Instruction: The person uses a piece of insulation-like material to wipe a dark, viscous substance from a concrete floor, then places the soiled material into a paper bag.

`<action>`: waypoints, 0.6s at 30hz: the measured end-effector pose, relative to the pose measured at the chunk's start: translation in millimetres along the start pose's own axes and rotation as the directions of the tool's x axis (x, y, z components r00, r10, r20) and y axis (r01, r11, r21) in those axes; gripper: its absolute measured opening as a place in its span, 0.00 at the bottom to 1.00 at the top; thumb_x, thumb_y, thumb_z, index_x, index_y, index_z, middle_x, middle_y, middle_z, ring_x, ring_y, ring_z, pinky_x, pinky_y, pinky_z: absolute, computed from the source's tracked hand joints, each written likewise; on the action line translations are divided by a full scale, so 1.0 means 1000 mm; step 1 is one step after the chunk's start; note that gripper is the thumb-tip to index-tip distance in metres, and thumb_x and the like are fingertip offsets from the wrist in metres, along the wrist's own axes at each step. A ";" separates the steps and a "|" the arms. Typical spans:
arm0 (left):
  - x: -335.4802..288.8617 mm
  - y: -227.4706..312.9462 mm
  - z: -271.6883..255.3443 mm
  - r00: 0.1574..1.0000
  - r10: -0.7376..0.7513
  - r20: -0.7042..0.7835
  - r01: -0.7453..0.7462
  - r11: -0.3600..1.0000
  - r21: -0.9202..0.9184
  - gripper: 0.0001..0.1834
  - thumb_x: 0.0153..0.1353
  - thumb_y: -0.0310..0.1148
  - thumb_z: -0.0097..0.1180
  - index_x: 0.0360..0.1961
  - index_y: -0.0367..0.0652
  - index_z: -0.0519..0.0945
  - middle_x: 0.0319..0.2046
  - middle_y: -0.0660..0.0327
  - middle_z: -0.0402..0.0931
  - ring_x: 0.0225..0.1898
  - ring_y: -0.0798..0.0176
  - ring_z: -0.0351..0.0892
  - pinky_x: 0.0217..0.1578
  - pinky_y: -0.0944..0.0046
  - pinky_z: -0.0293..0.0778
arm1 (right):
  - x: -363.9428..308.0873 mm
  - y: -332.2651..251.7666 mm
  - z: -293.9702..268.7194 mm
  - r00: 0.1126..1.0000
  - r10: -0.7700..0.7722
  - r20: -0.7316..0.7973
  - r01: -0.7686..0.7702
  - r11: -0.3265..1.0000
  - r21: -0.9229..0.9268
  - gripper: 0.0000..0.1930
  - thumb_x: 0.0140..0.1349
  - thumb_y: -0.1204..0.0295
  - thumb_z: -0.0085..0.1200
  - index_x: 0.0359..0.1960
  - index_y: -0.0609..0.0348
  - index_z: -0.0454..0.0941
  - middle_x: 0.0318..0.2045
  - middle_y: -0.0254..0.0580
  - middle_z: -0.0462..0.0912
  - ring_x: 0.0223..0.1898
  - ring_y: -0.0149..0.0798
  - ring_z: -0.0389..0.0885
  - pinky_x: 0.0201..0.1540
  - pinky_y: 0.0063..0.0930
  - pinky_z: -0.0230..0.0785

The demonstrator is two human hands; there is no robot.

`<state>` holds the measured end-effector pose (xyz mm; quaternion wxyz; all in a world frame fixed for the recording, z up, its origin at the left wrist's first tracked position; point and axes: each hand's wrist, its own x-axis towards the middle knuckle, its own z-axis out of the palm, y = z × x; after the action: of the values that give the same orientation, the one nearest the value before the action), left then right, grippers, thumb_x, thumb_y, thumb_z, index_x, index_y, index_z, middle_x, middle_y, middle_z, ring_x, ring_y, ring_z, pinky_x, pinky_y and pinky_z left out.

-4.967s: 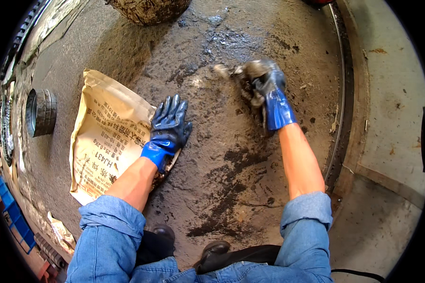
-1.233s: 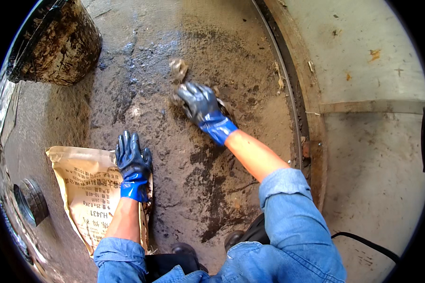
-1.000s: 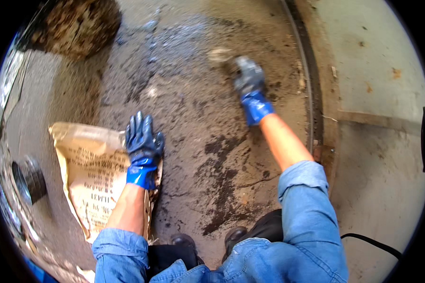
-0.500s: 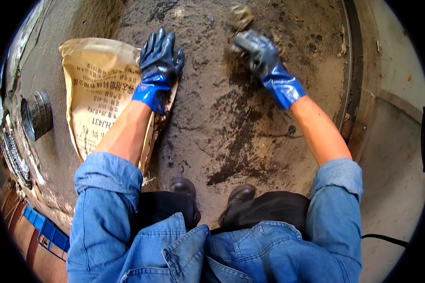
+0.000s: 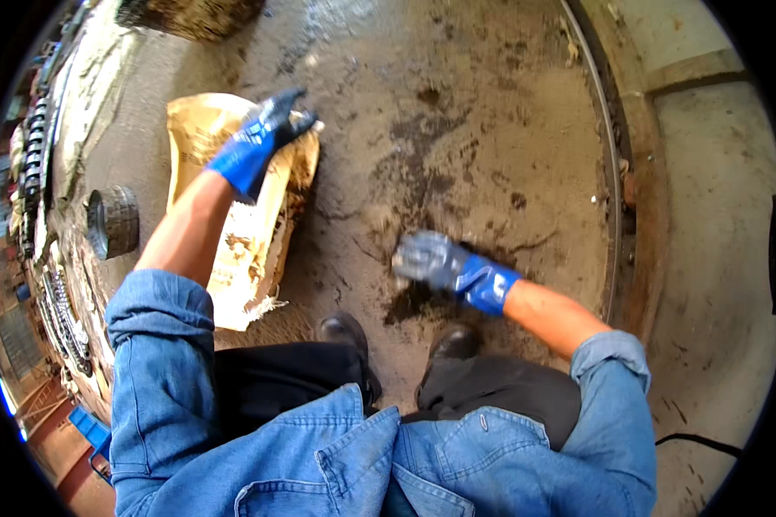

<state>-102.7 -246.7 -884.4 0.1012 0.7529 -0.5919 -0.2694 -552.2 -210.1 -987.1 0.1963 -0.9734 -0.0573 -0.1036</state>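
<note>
My left hand, in a blue rubber glove with a dark palm, is at the upper right edge of a tan paper sack. Its thumb stands apart from the stretched fingers. The sack lies on the dirty ground, its torn lower end frayed, with brown grime along the right side. Low over a dark patch of dirt, my right hand, gloved alike, points leftward in front of my boots. Motion smears its fingers, so whether they hold anything does not show.
Left of the sack stands a short grey metal cylinder. A rough brown block-like object sits at the top. A metal rail curves along the right side. My dark boots stand close below the dirt patch.
My right hand has swept from the far ground back toward my boots; the blurred clump by it is out of sight. My left hand has turned from lying flat to sideways on the sack.
</note>
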 end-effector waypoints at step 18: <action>-0.276 -0.023 -0.005 0.851 -0.502 -0.154 0.506 0.862 -0.010 0.54 0.55 0.48 0.71 0.75 0.35 0.57 0.72 0.40 0.62 0.74 0.42 0.60 0.74 0.55 0.57 | 0.011 0.235 -0.122 0.676 0.654 -0.339 -0.720 0.685 -0.114 0.17 0.68 0.71 0.56 0.58 0.49 0.79 0.60 0.47 0.81 0.57 0.47 0.82 0.60 0.41 0.79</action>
<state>-123.7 20.1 -812.1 0.0601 0.9014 -0.3685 -0.2192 -527.4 -473.2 -961.6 0.1083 -0.9145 0.3556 -0.1597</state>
